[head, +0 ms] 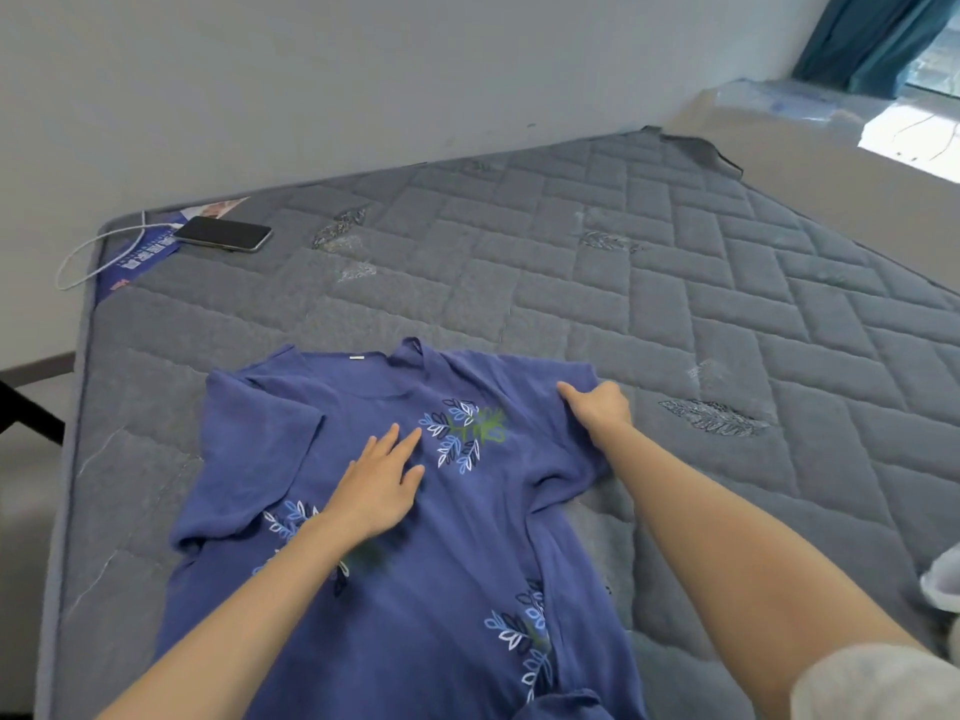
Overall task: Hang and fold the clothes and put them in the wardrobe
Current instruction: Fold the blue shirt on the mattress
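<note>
A blue short-sleeved shirt (363, 407) with white and blue leaf prints lies spread flat, front up, on a grey quilted mattress (571, 262). Its collar points away from me. My left hand (382, 483) lies flat on the shirt's chest with fingers straight and spread. My right hand (597, 407) grips the shirt's right sleeve near the shoulder, fingers curled round the cloth. The lower hem runs out of view at the bottom edge.
A black phone (223, 233) with a white charging cable (88, 257) lies at the mattress's far left corner, beside a blue printed label. A white wall runs behind. A teal curtain (872, 39) and a window are at the far right.
</note>
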A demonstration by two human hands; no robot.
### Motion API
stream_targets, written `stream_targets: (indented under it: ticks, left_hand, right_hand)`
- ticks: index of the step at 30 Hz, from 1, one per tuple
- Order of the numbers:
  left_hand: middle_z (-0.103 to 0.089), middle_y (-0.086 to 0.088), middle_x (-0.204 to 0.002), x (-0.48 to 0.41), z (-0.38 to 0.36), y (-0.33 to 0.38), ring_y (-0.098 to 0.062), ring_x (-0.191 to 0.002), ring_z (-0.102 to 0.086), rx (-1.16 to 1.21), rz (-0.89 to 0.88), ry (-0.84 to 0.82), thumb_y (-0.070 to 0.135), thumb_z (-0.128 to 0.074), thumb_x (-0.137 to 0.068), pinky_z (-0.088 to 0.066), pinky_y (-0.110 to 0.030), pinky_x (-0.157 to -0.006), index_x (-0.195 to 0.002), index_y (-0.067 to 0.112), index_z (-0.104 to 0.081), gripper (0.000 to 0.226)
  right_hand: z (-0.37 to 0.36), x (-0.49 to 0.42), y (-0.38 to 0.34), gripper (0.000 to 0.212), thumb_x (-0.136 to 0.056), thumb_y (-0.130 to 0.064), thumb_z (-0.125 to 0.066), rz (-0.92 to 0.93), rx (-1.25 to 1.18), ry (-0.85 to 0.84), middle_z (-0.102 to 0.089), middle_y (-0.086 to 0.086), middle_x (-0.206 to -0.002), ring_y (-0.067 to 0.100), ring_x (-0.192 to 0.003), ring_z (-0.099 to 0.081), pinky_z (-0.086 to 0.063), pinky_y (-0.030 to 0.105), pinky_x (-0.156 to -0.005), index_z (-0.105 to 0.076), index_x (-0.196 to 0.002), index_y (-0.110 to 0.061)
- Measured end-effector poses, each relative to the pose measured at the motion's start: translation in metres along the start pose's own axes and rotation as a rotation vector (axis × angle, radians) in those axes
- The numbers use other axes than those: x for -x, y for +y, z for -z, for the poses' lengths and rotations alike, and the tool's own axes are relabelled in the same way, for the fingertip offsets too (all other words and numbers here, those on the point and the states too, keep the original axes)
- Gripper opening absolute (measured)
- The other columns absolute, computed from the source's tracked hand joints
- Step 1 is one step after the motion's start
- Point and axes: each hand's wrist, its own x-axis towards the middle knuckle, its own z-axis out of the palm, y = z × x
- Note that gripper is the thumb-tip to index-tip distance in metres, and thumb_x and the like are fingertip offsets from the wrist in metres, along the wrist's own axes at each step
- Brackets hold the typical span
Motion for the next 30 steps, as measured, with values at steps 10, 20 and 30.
stream_targets:
  ticks: [10,20,30]
  left_hand:
    - [0.008,0.007,-0.159,-0.022,-0.005,0.003,-0.031,-0.146,0.006,-0.059,0.099,-0.092,0.040,-0.026,-0.102,-0.011,-0.060,-0.111,-0.149,0.040,-0.005,0.052]
    - [0.005,0.003,-0.159,-0.029,-0.008,0.014,-0.025,-0.147,0.005,-0.108,0.059,-0.020,0.036,-0.026,-0.102,-0.003,-0.054,-0.115,-0.150,0.036,-0.008,0.052]
    - [-0.001,0.000,-0.160,-0.023,0.021,0.002,-0.026,-0.147,0.000,-0.053,0.051,0.103,0.032,-0.031,-0.101,-0.007,-0.052,-0.115,-0.150,0.031,-0.015,0.052]
  right_hand:
    - [0.021,-0.017,0.019,0.038,-0.099,-0.036,-0.040,-0.027,-0.124,0.293,-0.059,0.019,-0.122,0.037,-0.114,-0.054,-0.042,0.041,-0.093,-0.059,-0.116,-0.008]
    - [0.024,-0.006,0.033,0.051,-0.094,-0.048,-0.045,-0.043,-0.029,0.141,-0.056,0.016,-0.129,0.035,-0.119,-0.052,-0.042,0.042,-0.098,-0.050,-0.126,-0.007]
    - [-0.011,0.051,-0.051,0.032,-0.099,-0.024,-0.040,0.398,0.117,-0.241,-0.064,0.020,-0.115,0.037,-0.101,-0.060,-0.047,0.039,-0.087,-0.057,-0.118,-0.005]
